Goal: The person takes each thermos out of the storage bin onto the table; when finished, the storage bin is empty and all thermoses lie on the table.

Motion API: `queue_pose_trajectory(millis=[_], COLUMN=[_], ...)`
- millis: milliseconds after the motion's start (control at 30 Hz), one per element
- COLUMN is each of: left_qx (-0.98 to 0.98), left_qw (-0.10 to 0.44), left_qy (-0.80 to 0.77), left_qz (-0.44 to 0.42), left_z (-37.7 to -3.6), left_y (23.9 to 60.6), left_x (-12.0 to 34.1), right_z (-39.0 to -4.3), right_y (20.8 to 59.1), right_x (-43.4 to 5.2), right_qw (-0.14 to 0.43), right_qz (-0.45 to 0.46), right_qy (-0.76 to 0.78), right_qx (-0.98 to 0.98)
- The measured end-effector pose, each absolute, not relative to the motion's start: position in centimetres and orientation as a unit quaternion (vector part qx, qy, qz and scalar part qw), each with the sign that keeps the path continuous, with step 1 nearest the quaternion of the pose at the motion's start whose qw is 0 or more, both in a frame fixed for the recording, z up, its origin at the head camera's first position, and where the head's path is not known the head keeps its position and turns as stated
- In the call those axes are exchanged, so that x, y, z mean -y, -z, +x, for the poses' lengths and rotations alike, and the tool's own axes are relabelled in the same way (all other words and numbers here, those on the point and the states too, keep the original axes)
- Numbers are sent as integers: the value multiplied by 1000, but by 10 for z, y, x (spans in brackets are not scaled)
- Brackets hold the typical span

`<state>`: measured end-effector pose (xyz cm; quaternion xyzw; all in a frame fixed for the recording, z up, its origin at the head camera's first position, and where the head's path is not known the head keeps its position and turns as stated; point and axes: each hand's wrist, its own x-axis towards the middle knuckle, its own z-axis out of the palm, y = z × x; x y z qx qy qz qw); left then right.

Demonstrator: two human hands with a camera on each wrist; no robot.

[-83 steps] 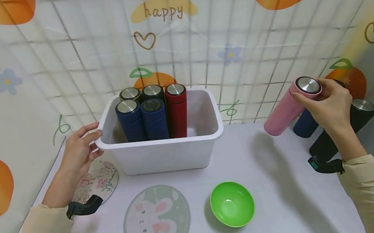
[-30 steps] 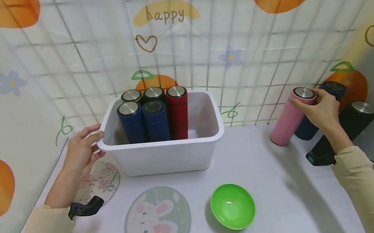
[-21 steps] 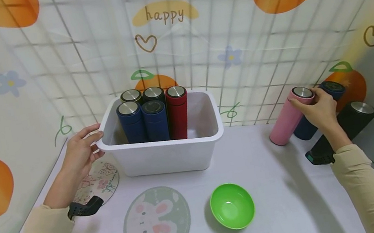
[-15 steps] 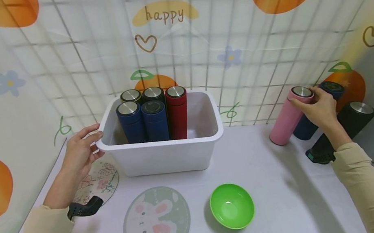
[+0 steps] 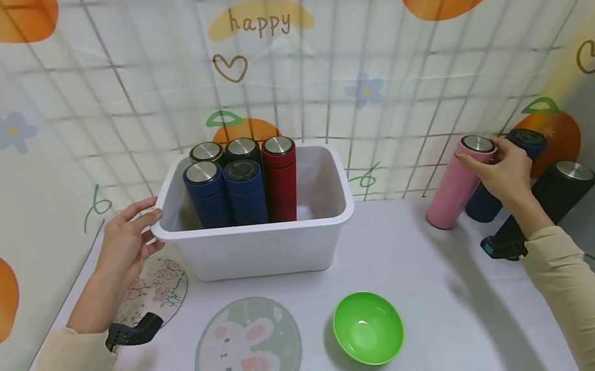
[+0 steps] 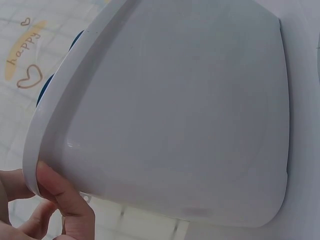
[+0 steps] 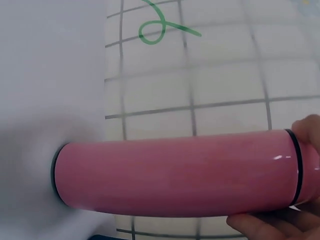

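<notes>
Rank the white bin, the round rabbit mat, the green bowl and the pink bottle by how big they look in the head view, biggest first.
1. White bin
2. Rabbit mat
3. Green bowl and pink bottle, unranked: they look close in area, and the right hand covers part of the bottle.

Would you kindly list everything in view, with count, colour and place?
Table: one, white, beneath.
Bin: one, white, on table.
Blue bottles: two, blue, bin front.
Dark bottles: two, near-black, bin back.
Red bottle: one, red, in bin, rightmost there.
Pink bottle: one, pink, table right.
Navy bottle: one, navy, beside pink bottle.
Black bottle: one, black, far right.
Bowl: one, green, table front.
Rabbit mat: one, grey-green, left of bowl.
Flowered mat: one, whitish, table left.
Backdrop: one, white, orange-printed, behind table.
Sleeves: two, cream, lower corners.
Wrist bands: two, black, at sleeve ends.
Left hand: one, gripping bin's left rim.
Right hand: one, holding pink bottle's upper part.
</notes>
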<state>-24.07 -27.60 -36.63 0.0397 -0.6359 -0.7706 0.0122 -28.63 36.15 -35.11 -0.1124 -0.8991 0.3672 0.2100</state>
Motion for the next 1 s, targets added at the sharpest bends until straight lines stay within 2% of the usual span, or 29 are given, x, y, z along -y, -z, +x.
queue_pose_trajectory(millis=[200, 733, 1000], left_qx=[638, 629, 624], left_qw=[15, 0, 0], left_qy=[769, 776, 781], left_qz=[39, 43, 41], left_z=[-239, -240, -241], left_y=[366, 364, 364], left_x=[278, 275, 277], right_z=[-287, -278, -277], right_y=[352, 345, 323], right_x=[-355, -358, -353], right_qw=[221, 210, 264], right_qz=[-121, -125, -100], right_qy=[-370, -336, -334], right_qx=[894, 910, 899])
